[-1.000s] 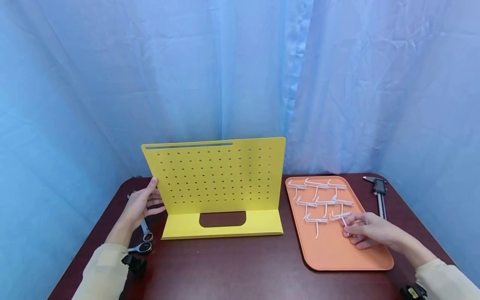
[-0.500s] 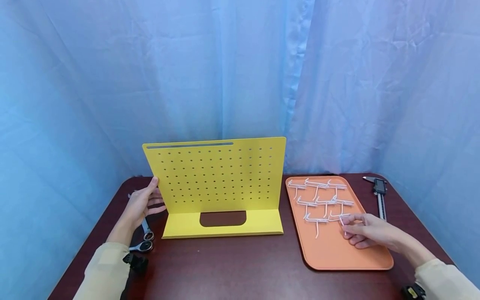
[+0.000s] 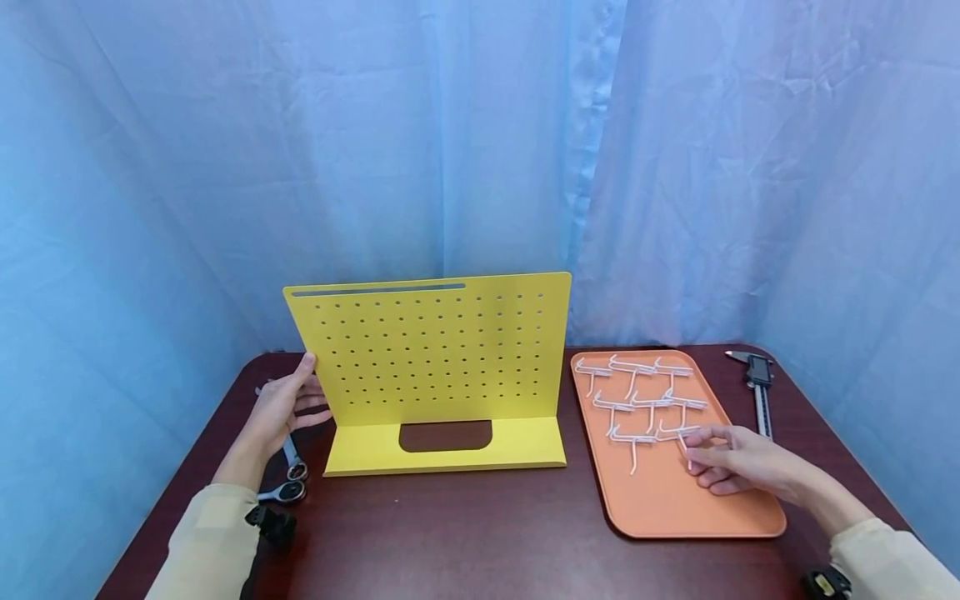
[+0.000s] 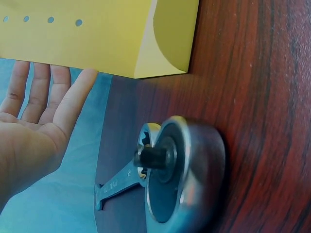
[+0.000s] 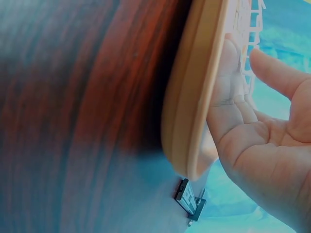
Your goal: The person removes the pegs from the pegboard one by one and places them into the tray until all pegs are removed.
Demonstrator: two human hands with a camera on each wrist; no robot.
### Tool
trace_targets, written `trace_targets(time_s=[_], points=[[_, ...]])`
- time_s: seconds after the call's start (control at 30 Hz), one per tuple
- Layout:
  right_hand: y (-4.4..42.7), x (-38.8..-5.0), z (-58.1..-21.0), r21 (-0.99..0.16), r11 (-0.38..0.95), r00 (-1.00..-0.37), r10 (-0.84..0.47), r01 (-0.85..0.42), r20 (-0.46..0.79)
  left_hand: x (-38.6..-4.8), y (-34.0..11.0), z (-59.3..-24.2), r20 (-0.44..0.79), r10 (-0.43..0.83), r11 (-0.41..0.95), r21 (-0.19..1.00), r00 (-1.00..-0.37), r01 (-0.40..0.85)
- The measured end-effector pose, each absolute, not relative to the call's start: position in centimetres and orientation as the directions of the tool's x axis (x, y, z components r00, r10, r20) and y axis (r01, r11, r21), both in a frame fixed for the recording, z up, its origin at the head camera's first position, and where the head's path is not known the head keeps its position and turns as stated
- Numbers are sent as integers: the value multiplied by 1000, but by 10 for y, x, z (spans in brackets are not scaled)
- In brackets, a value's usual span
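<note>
A yellow pegboard [image 3: 442,358] with rows of small holes stands on the table on its bent foot. My left hand [image 3: 281,410] holds its left edge, thumb at the front and fingers reaching behind. In the left wrist view those fingertips disappear behind the board's edge. Over an orange tray [image 3: 675,508] at the right, my right hand [image 3: 731,461] pinches the stem of a white wire pegboard hook [image 3: 671,433]. The fingers partly cover this hook. Several more white hooks [image 3: 633,442] lie in rows on the tray.
Left of the board lie a ratchet wrench [image 4: 170,179] and a combination wrench [image 4: 119,182], partly hidden by the left arm in the head view. A digital caliper [image 3: 760,383] lies right of the tray. Blue curtains [image 3: 480,142] enclose the table's back and sides.
The pinched hook has turned and shifted slightly to the left along with the right fingers. My left hand and the pegboard have stayed in place.
</note>
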State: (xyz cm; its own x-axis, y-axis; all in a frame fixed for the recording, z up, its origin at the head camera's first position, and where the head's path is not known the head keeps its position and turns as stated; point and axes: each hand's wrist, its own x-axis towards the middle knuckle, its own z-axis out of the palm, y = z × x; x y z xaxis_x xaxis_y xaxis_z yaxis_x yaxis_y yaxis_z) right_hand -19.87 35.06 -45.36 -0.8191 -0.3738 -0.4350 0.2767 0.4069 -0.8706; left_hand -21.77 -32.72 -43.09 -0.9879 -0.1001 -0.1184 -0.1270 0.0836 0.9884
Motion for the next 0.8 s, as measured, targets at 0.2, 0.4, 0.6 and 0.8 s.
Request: trace_targets(time_s=[0.2,0.4,0.6,0.8], points=[[353,-199,-454,-875,403,-818,-384,268,-428,-219,-327,-430,-111,-96,87,989,-989,-119],[354,-198,-455,-882,390,-817,-395,266,-421,-219,-325,-430,-107,-99,93,989,-989,-117],[352,-196,-455,-889,379,-824,-395,258,-407,-217,-323,-432,-107,-132,103,987,-985,-121],[352,-196,-455,-897,355,-826,-397,263,-400,-215,-322,-432,-116,-174,118,983,-978,-138]])
